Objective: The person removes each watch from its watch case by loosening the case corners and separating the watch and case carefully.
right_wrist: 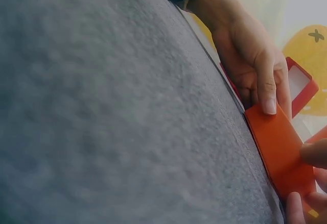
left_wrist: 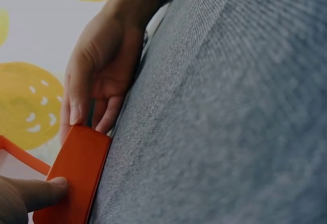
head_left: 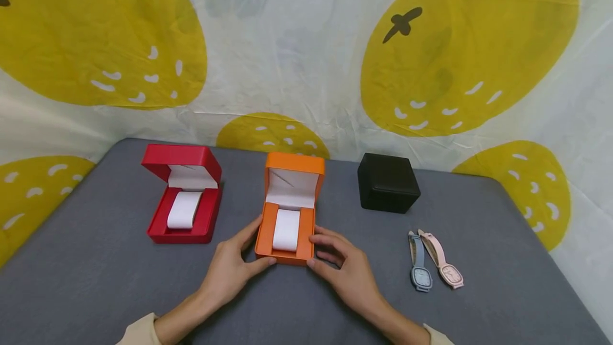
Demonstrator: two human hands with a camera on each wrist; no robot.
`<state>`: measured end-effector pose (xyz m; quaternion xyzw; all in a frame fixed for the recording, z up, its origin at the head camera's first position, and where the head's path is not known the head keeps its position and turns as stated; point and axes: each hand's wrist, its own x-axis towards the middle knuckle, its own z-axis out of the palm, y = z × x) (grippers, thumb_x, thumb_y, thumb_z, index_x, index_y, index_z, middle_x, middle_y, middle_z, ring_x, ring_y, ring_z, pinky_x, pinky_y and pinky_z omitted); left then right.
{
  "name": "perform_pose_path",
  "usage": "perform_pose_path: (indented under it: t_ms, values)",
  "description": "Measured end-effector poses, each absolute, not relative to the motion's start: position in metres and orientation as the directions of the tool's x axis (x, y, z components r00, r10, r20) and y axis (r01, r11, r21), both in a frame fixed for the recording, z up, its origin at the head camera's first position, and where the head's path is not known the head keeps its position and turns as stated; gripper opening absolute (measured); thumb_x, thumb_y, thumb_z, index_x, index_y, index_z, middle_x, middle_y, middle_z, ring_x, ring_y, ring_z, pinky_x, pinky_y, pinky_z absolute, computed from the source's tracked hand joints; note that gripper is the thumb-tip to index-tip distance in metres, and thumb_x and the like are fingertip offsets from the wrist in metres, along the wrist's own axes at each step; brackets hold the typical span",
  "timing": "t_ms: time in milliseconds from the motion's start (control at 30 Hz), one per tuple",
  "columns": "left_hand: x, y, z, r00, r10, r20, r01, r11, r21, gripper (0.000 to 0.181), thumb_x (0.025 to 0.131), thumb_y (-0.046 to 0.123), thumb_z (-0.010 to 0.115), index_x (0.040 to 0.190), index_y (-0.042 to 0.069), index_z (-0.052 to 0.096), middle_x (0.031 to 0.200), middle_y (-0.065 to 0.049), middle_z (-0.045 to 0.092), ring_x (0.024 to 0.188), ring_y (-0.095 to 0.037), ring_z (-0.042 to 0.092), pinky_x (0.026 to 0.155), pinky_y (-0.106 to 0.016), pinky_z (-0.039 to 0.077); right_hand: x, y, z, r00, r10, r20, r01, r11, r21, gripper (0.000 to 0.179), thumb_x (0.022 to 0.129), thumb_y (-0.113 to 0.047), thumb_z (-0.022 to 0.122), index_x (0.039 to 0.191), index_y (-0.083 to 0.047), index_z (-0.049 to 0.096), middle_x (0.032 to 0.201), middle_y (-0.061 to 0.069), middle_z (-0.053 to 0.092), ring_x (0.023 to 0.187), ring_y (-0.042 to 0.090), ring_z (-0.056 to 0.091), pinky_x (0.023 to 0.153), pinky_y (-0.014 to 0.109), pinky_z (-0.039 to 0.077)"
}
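Observation:
An orange watch box stands with its lid raised, a white cushion in its middle. My left hand grips its left side, with the thumb at the front left corner. On the opposite side my right hand holds the box, its thumb at the front right corner. The left wrist view shows the box's front face with a thumb against it. In the right wrist view the left hand has its thumb on the box's corner. Some fingers are hidden behind the box.
A red watch box with a raised lid and white cushion is at the left. To the right stands a closed black box. A blue watch and a pink watch lie side by side on the grey table.

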<state>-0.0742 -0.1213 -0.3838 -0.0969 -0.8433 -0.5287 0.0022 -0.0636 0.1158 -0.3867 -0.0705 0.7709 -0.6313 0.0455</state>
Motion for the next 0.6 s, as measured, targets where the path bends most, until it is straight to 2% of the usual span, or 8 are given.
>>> perform_pose_path:
  t_ms: [367, 600]
  values:
    - [-0.092, -0.121, -0.383, -0.98, 0.162, 0.112, 0.172, 0.421, 0.89, 0.084, 0.074, 0.01, 0.083, 0.145, 0.005, 0.039, 0.141, -0.013, 0.046, 0.122, -0.024, 0.051, 0.096, -0.038, 0.043, -0.082, 0.115, -0.388, -0.977, -0.177, 0.117, -0.143, 0.143, -0.979, 0.037, 0.081, -0.008, 0.076, 0.117, -0.01, 0.066, 0.137, 0.002, 0.05, 0.121, 0.014, 0.051, 0.09, 0.03, 0.048]
    - [-0.105, -0.121, -0.385, -0.98, 0.178, 0.093, 0.154, 0.366, 0.918, 0.083, 0.075, 0.01, 0.082, 0.145, 0.005, 0.039, 0.139, -0.012, 0.049, 0.122, -0.021, 0.052, 0.091, -0.033, 0.046, -0.093, 0.116, -0.39, -0.976, -0.183, 0.119, -0.139, 0.098, -0.986, 0.037, 0.083, -0.008, 0.074, 0.12, -0.008, 0.065, 0.139, 0.002, 0.049, 0.12, 0.017, 0.052, 0.09, 0.031, 0.048]
